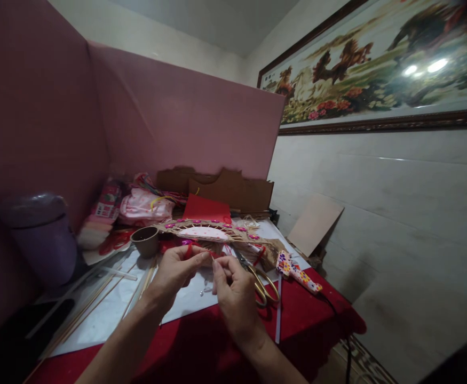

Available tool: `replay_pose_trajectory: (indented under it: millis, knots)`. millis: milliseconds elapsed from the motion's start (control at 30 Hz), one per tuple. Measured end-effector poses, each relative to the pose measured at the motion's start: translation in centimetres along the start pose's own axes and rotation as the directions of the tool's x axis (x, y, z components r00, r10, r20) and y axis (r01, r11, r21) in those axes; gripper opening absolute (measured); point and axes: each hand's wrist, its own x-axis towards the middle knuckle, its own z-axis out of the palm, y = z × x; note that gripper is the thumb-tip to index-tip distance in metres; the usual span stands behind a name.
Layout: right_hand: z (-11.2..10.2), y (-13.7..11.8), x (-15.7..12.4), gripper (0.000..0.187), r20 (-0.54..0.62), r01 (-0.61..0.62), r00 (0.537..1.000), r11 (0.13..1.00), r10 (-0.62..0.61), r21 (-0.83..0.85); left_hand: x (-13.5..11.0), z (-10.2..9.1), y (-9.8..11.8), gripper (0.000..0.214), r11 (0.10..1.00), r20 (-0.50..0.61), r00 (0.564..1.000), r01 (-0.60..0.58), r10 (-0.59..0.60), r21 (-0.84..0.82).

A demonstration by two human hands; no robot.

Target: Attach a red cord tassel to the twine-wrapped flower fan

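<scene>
My left hand [179,266] and my right hand [233,285] meet over the table, fingers pinched together on a small red piece [188,250], perhaps thread or ribbon; I cannot make it out well. Just behind the hands lies a craft piece of wooden sticks [213,230] set with pink flowers and a white patterned panel. Gold-handled scissors [262,285] rest right of my right hand. A glue gun with a flowered cover [297,271] lies further right, its cord running off the table.
A red cloth [305,314] covers the table, with white paper [109,309] and long thin sticks [89,306] on the left. A small brown cup [145,241], a lidded purple bin [43,234], bags, red felt [207,208] and cardboard [233,189] stand behind. Pink partitions enclose the left and back.
</scene>
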Motion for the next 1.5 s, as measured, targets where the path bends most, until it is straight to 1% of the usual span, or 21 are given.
replay_pose_trajectory:
  millis: [200, 300, 367, 433, 533, 567, 633, 733, 767, 833, 867, 900, 967, 1033, 1100, 1167, 1267, 1333, 1367, 1433, 1500]
  knots:
    - [0.1, 0.1, 0.5, 0.023, -0.034, 0.009, 0.999, 0.999, -0.010, -0.032, -0.1, 0.2, 0.1, 0.035, 0.999, 0.004, 1.000, -0.021, 0.021, 0.032]
    - [-0.3, 0.8, 1.5, 0.024, -0.075, 0.008, 0.997, 0.998, -0.012, -0.054, -0.2, 0.3, 0.2, 0.035, 0.999, 0.015, 1.000, -0.019, 0.019, 0.030]
    - [-1.0, 1.6, 2.6, 0.024, -0.142, -0.019, 0.990, 0.997, 0.009, -0.072, -0.3, 0.2, 0.3, 0.035, 1.000, 0.016, 1.000, -0.006, 0.006, 0.027]
    - [-2.1, 2.6, 3.7, 0.025, -0.230, -0.045, 0.973, 0.994, 0.022, -0.098, -0.2, 0.1, 0.3, 0.034, 1.000, 0.010, 1.000, 0.008, -0.008, 0.017]
    - [-3.6, 3.4, 4.5, 0.025, -0.309, -0.072, 0.950, 0.992, 0.036, -0.106, -0.1, 0.0, 0.3, 0.033, 1.000, -0.001, 1.000, 0.016, -0.016, -0.003]
    - [-3.9, 3.4, 4.4, 0.025, -0.314, -0.075, 0.949, 0.993, 0.041, -0.097, -0.1, 0.0, 0.2, 0.033, 1.000, -0.002, 1.000, 0.017, -0.017, -0.007]
    - [-4.0, 2.8, 3.6, 0.025, -0.269, -0.072, 0.962, 0.996, 0.055, -0.053, 0.0, -0.1, 0.2, 0.032, 1.000, -0.001, 1.000, 0.021, -0.021, -0.008]
    - [-3.1, 1.2, 2.0, 0.026, -0.079, -0.065, 0.995, 0.998, 0.067, 0.022, 0.0, -0.2, 0.0, 0.032, 1.000, 0.015, 1.000, 0.023, -0.023, -0.003]
    - [-2.7, 0.8, 1.6, 0.025, -0.014, -0.047, 0.999, 0.999, 0.048, 0.016, 0.0, -0.2, 0.0, 0.032, 1.000, 0.024, 1.000, 0.017, -0.017, 0.000]
    - [-2.2, 0.6, 1.3, 0.023, 0.070, 0.006, 0.998, 0.997, -0.001, -0.078, 0.1, -0.3, -0.1, 0.031, 1.000, 0.041, 0.999, 0.000, 0.000, 0.001]
    - [-2.2, 0.8, 1.5, 0.022, 0.067, 0.023, 0.998, 0.988, -0.013, -0.154, 0.1, -0.4, -0.1, 0.031, 1.000, 0.045, 0.999, -0.005, 0.005, -0.002]
    - [-2.3, 1.2, 1.9, 0.021, 0.027, 0.024, 0.999, 0.972, -0.018, -0.235, 0.1, -0.4, -0.1, 0.031, 1.000, 0.048, 0.999, -0.003, 0.004, -0.009]
    - [-2.9, 2.2, 2.8, 0.020, -0.119, -0.026, 0.993, 0.932, -0.019, -0.362, 0.1, -0.5, -0.2, 0.031, 1.000, 0.050, 0.999, 0.009, -0.007, -0.030]
    - [-3.7, 2.9, 3.5, 0.021, -0.166, -0.046, 0.986, 0.931, -0.016, -0.363, 0.1, -0.5, -0.2, 0.031, 0.999, 0.054, 0.998, 0.014, -0.011, -0.048]
    - [-4.2, 2.8, 3.3, 0.022, -0.164, -0.042, 0.986, 0.952, -0.009, -0.303, 0.1, -0.4, -0.2, 0.031, 0.998, 0.059, 0.998, 0.008, -0.004, -0.057]
    - [-4.0, 1.9, 2.4, 0.023, -0.138, -0.023, 0.990, 0.969, -0.012, -0.247, 0.1, -0.3, -0.2, 0.030, 0.998, 0.057, 0.998, 0.003, 0.001, -0.060]
    - [-2.9, 0.0, 0.6, 0.023, -0.085, 0.033, 0.995, 0.977, -0.052, -0.209, 0.1, -0.3, -0.2, 0.030, 0.998, 0.061, 0.998, -0.003, 0.007, -0.065]
    - [-2.0, -0.6, 0.0, 0.022, -0.035, 0.073, 0.996, 0.977, -0.082, -0.199, 0.0, -0.3, -0.2, 0.030, 0.998, 0.073, 0.997, -0.014, 0.019, -0.066]
    - [-1.7, -0.6, 0.1, 0.022, -0.017, 0.087, 0.996, 0.975, -0.093, -0.206, 0.0, -0.4, -0.1, 0.029, 0.998, 0.077, 0.997, -0.016, 0.021, -0.066]
    - [-1.5, 0.2, 0.7, 0.022, -0.025, 0.086, 0.995, 0.965, -0.096, -0.249, -0.1, -0.4, -0.1, 0.028, 0.997, 0.081, 0.996, -0.015, 0.021, -0.077]
    - [-1.9, 1.5, 1.9, 0.022, -0.113, 0.045, 0.990, 0.950, -0.084, -0.309, -0.1, -0.4, 0.0, 0.028, 0.995, 0.082, 0.996, -0.008, 0.016, -0.096]
